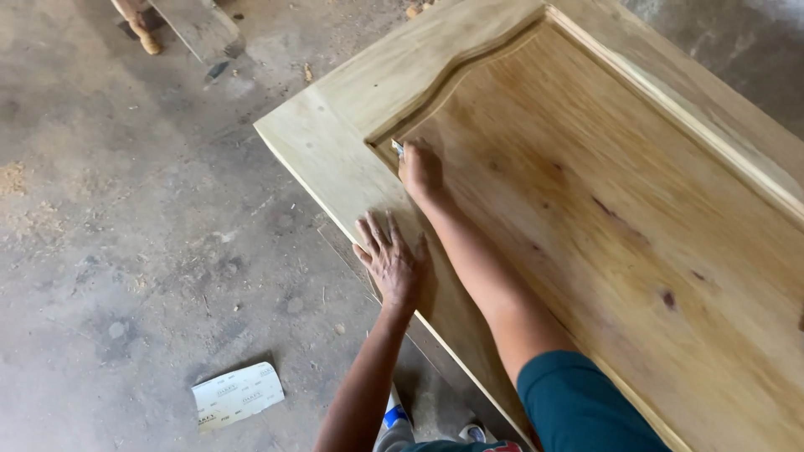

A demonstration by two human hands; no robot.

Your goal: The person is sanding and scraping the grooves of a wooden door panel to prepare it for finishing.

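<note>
The right hand (420, 170) is closed, fingers curled tight on a small folded piece of sandpaper (398, 148), of which only a pale blue-white edge shows past the fingertips. The paper is pressed into the corner of the moulded groove where the recessed centre panel meets the frame of a wooden door (603, 209); that corner lies directly under and just ahead of the fingertips. The left hand (390, 261) holds nothing: it lies flat, palm down, fingers spread wide on the door's frame, close behind the right hand and near the door's outer edge. The fingertips of the left hand point toward the right wrist and are near it but apart. The door is pale, unfinished timber with visible grain and a few dark knots, lying tilted over a concrete floor (126, 234). On the floor, well behind the left wrist, lies a loose sheet of sandpaper (238, 394), pale backing upward. Sawdust is scattered across the floor. Far beyond the fingers, at the top edge, rest a plank (201, 29) and a turned wooden piece (138, 21).
</note>
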